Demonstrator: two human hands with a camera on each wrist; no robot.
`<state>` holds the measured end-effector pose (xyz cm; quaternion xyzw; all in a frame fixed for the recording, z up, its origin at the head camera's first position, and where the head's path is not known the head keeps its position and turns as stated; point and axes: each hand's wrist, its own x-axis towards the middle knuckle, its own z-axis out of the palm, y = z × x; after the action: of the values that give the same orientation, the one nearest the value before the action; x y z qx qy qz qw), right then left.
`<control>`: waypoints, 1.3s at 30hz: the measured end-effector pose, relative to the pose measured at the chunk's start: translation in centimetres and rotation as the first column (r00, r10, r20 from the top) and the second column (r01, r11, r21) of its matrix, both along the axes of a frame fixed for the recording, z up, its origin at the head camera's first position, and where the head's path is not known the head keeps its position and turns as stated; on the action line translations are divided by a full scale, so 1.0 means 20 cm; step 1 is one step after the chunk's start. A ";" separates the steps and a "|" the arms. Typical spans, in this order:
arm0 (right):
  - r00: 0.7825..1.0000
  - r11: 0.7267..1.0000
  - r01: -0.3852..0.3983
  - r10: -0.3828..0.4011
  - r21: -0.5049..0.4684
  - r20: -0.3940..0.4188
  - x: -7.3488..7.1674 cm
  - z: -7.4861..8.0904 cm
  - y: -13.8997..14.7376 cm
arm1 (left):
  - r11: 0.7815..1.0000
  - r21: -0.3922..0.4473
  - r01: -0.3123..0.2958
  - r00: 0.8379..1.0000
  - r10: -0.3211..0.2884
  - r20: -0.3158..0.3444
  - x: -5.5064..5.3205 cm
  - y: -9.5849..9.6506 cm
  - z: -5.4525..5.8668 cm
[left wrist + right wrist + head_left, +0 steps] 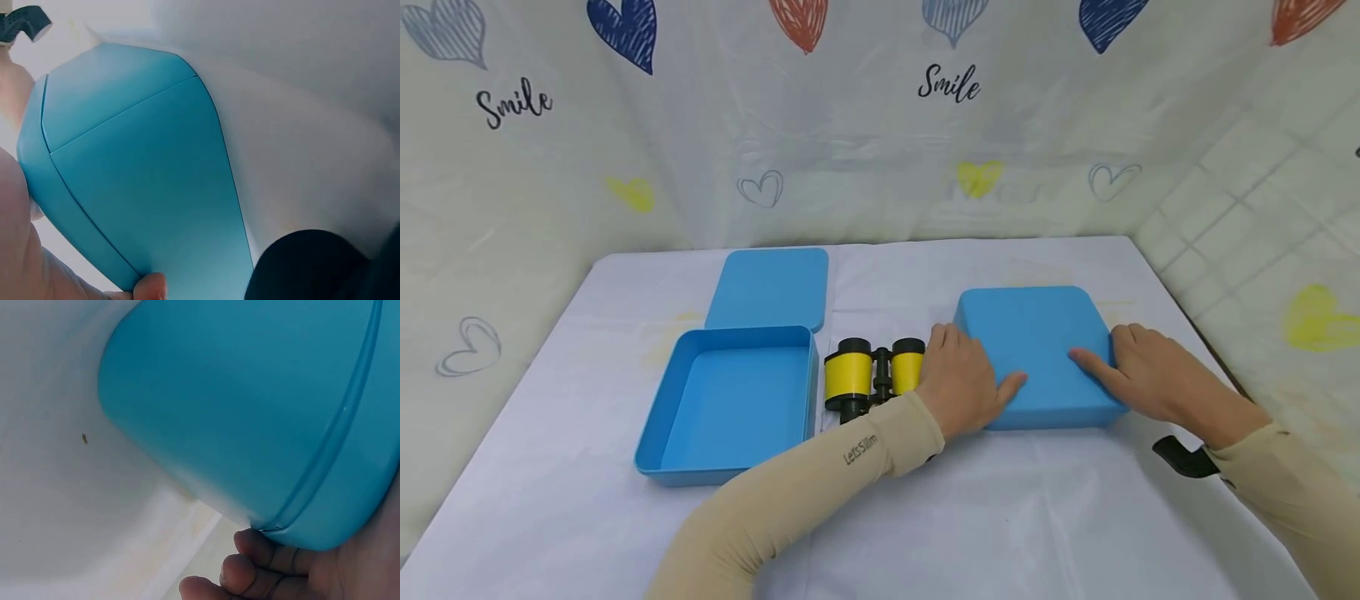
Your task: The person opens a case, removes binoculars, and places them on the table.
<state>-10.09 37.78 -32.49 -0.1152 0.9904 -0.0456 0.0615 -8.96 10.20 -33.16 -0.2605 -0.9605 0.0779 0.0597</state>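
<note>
A flat-topped blue plastic box [1030,350] stands on the right part of the table, between both hands. My left hand [958,379] grips its left side, the thumb lying along the front. From the right, my right hand [1165,375] holds the opposite side with its thumb over the top edge. Seam lines run along the blue box [156,181] in the left wrist view. In the right wrist view, fingers [240,575] curl at a corner of the blue box [219,412]. What the box contains is hidden.
Yellow and black binoculars [848,373] lie left of the box, partly behind my left forearm. Further left stands an uncovered blue box [741,408], with a flat blue lid [771,287] behind it. A white cloth covers the table [1000,517]; a heart-patterned curtain [865,125] hangs behind.
</note>
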 end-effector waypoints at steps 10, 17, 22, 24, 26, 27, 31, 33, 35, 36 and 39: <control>1.000 1.000 -0.005 0.005 0.005 -0.015 0.04 -0.01 -0.03 | 0.999 0.037 0.032 0.997 -0.029 -0.076 0.04 -0.05 -0.03; 0.999 1.000 -0.017 0.018 0.015 -0.029 0.06 0.00 -0.05 | 0.998 0.044 0.038 0.996 -0.034 -0.087 0.07 -0.07 -0.04; 0.999 0.999 -0.029 0.030 0.019 -0.042 0.07 0.00 -0.06 | 0.998 0.046 0.033 0.996 -0.030 -0.081 0.09 -0.09 -0.04; 0.998 0.999 -0.033 0.034 0.022 -0.043 0.08 0.00 -0.07 | 0.998 0.046 0.035 0.995 -0.031 -0.091 0.10 -0.10 -0.04; 0.998 0.999 -0.035 0.036 0.026 -0.043 0.09 0.00 -0.08 | 0.998 0.053 0.039 0.993 -0.033 -0.110 0.11 -0.11 -0.04; 0.998 0.999 -0.037 0.038 0.028 -0.042 0.09 0.00 -0.08 | 0.997 0.057 0.043 0.992 -0.035 -0.122 0.11 -0.11 -0.04; 0.997 0.998 -0.043 0.045 0.036 -0.054 0.10 0.00 -0.09 | 0.996 0.074 0.053 0.988 -0.042 -0.149 0.12 -0.12 -0.05; 0.996 0.998 -0.050 0.053 0.038 -0.067 0.10 0.00 -0.09 | 0.996 0.074 0.055 0.989 -0.044 -0.145 0.13 -0.13 -0.05; 0.996 0.998 -0.055 0.058 0.043 -0.072 0.11 -0.01 -0.09 | 0.996 0.073 0.058 0.991 -0.048 -0.128 0.14 -0.14 -0.05; 0.996 0.997 -0.056 0.059 0.046 -0.071 0.11 -0.01 -0.09 | 0.996 0.071 0.058 0.992 -0.050 -0.119 0.14 -0.14 -0.05; 0.996 0.997 -0.054 0.057 0.049 -0.064 0.12 -0.01 -0.10 | 0.996 0.074 0.058 0.994 -0.051 -0.094 0.15 -0.14 -0.04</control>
<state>-7.77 35.85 -32.71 -0.1427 0.9891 -0.0165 0.0329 -6.03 7.32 -34.03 -0.2804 -0.9515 0.0510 0.1160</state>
